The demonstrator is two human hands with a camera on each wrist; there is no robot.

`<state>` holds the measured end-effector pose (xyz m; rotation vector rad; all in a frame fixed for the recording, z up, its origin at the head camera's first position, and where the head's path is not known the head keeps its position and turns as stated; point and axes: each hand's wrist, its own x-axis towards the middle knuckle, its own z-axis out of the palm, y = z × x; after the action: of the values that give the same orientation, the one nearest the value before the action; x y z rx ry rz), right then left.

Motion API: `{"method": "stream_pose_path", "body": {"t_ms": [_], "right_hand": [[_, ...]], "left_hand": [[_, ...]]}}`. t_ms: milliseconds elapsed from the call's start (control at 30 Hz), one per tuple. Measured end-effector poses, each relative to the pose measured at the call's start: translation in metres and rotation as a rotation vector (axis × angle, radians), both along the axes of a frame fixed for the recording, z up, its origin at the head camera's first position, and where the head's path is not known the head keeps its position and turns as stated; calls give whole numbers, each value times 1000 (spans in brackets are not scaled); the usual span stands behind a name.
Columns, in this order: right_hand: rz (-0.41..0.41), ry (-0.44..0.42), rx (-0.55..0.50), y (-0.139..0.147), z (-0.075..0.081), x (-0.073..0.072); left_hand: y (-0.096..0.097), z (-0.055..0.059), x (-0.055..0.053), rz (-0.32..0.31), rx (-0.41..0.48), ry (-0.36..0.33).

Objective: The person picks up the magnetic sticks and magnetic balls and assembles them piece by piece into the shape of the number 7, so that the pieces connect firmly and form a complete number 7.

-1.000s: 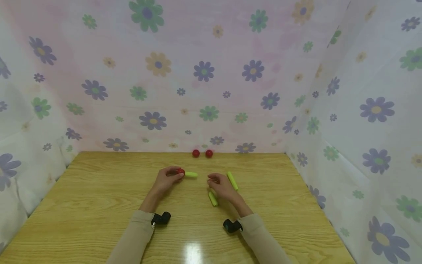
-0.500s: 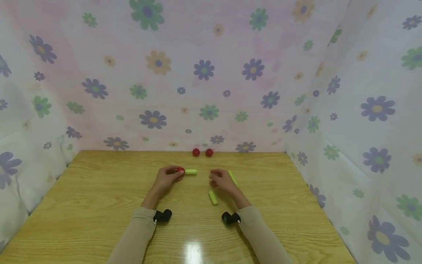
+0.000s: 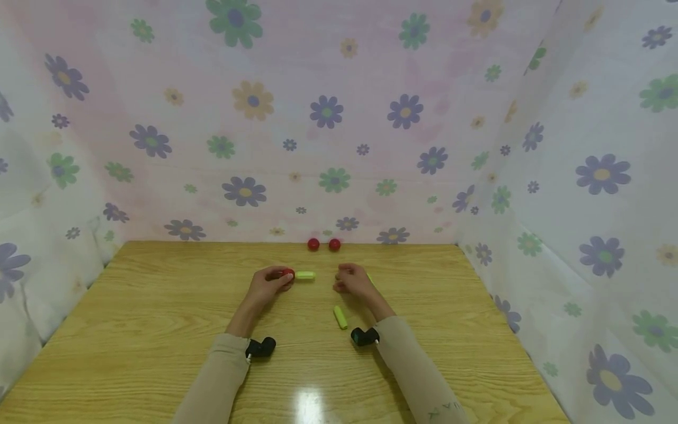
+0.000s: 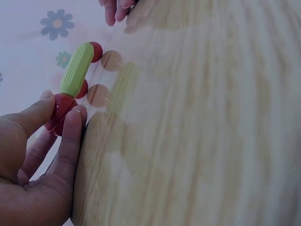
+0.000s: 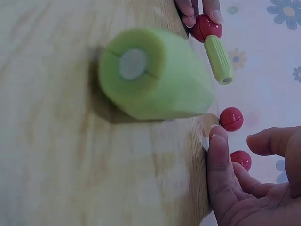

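My left hand pinches a red ball between thumb and fingers. A light-green ridged stick extends from that ball, its end touching it. In the head view the stick points right, toward my right hand. My right hand holds nothing; the right wrist view shows its thumb and fingers apart. A second green stick lies on the table nearer me; one with a pale round disc in its end looms large in the right wrist view. A third stick is mostly hidden behind my right hand.
Two red balls sit side by side at the far edge of the wooden table. Flower-patterned cloth hangs behind the table and along both sides. A black wrist camera juts inward from the right sleeve.
My right hand has moved slightly away from me, uncovering the nearer stick and covering most of the farther one. My left hand keeps its grip on the ball, nearly still.
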<state>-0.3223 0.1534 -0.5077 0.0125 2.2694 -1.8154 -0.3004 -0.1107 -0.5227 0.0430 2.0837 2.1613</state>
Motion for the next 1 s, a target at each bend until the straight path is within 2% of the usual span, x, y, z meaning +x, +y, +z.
{"method": "stream_pose_path", "body": {"t_ms": [167, 567, 1000], "right_hand": [[-10, -49, -12, -3, 0, -13], [-19, -58, -124, -8, 0, -33], [-64, -15, -101, -12, 1, -42]], "left_hand": [[-1, 2, 2, 9, 10, -3], [0, -1, 1, 23, 22, 0], [4, -2, -1, 47, 37, -1]]}}
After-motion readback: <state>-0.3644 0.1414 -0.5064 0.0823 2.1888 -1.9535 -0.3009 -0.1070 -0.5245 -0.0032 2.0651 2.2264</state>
